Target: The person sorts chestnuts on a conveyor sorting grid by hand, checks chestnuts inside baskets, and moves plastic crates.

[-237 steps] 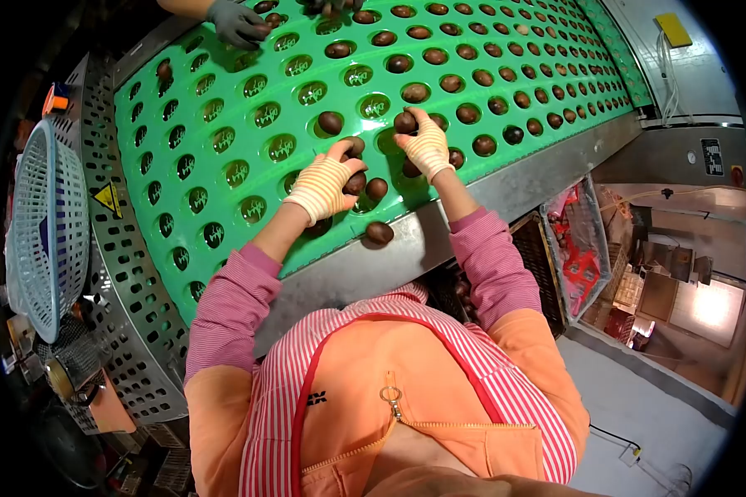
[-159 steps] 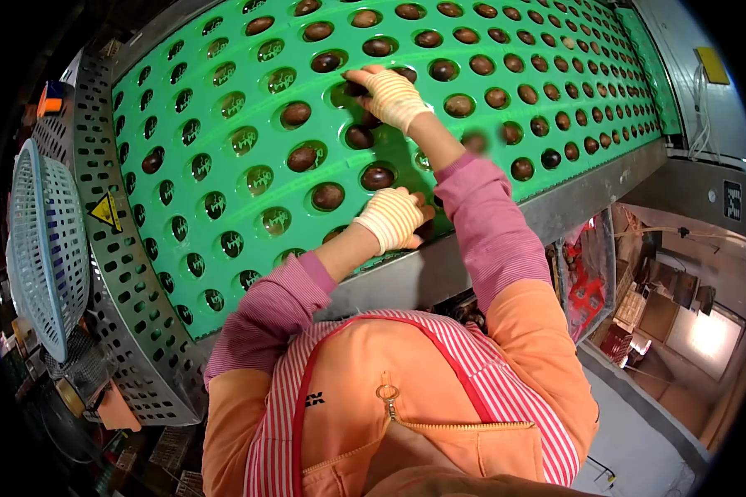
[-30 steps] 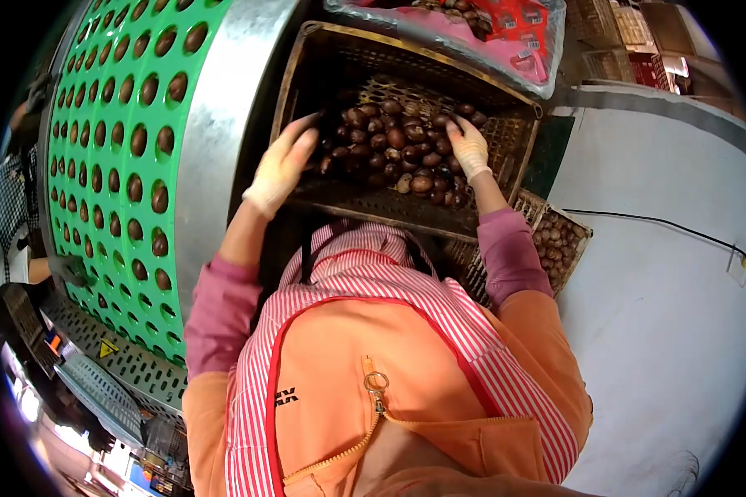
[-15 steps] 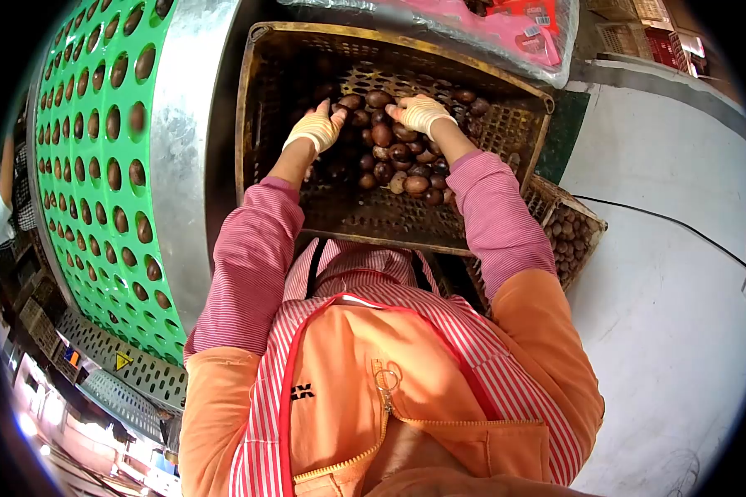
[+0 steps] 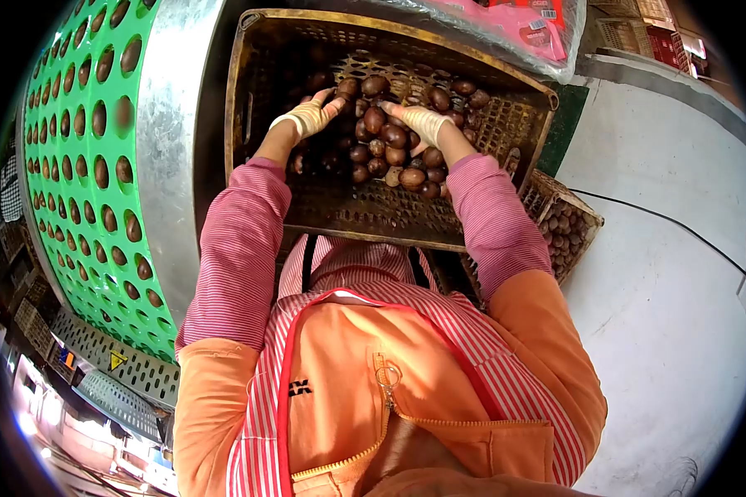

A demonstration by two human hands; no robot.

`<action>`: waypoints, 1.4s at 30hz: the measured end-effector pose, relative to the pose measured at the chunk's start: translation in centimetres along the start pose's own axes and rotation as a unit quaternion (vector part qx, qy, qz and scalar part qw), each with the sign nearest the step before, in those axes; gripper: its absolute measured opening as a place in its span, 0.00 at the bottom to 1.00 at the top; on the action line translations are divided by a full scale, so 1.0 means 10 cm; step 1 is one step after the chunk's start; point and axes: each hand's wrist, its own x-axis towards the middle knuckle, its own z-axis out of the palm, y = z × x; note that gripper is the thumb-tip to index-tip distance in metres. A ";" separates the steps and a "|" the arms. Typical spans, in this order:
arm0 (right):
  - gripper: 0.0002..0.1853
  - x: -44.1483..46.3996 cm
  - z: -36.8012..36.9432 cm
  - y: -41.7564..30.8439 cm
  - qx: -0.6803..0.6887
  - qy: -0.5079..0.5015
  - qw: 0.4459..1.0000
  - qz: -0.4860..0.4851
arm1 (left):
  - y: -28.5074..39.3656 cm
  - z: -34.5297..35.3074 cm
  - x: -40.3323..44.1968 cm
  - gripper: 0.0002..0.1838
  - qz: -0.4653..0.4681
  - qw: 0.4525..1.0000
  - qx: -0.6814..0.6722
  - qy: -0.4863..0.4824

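A dark plastic crate (image 5: 389, 26) with perforated sides lies in front of me, holding a heap of brown round nuts or eggs (image 5: 375, 120). My left hand (image 5: 311, 116), in a pale striped glove with bare fingertips, is inside the crate at the heap's left side, fingers apart and touching the brown pieces. My right hand (image 5: 423, 123), gloved alike, reaches into the heap from the right with fingers spread over the pieces. Whether either palm has pieces under it is hidden.
At the left a green tray belt (image 5: 112, 178) carries brown pieces in its hollows, edged by a metal rail (image 5: 174, 149). A second crate (image 5: 593, 240) of brown pieces stands at the lower right. Pink and red packaging (image 5: 530, 29) lies beyond the crate; a black cable crosses the floor.
The view has turned from the green belt to the crate. Both hands have left the belt and moved into the crate; over the last half second they shifted slightly among the pieces.
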 end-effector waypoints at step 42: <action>0.33 0.16 0.77 -0.01 0.523 -0.111 0.841 -0.081 | 0.47 0.24 -0.61 0.53 0.133 0.977 -0.091 0.137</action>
